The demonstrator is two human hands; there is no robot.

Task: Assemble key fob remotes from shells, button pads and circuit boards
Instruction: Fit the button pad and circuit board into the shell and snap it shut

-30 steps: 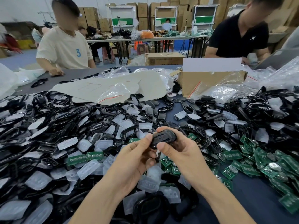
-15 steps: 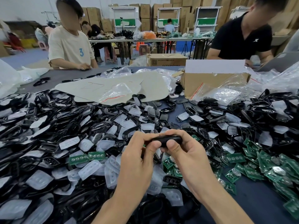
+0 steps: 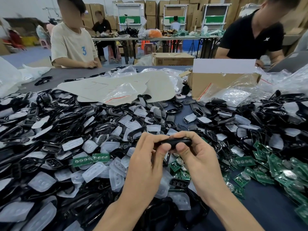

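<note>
A black key fob (image 3: 175, 142) lies edge-on between both my hands, just above the parts heap at centre. My left hand (image 3: 146, 164) grips its left end with thumb below and fingers curled over the top. Its right end is pinched by my right hand (image 3: 198, 157) in the same way. Black shells (image 3: 55, 130) cover the table to the left and right. Translucent button pads (image 3: 93, 169) lie scattered among them. Green circuit boards (image 3: 266, 170) are heaped to the right, and two more green boards (image 3: 91, 160) lie to the left.
A cardboard box (image 3: 216, 84) with plastic bags stands at the back right. Flat grey card sheets (image 3: 108, 87) lie at the back centre. Two people sit across the grey table (image 3: 266, 210), one at the far left (image 3: 71, 44) and one at the far right (image 3: 253, 35).
Both hands have turned the fob from face-up to edge-on and closed tighter round its ends. The head view has shifted slightly.
</note>
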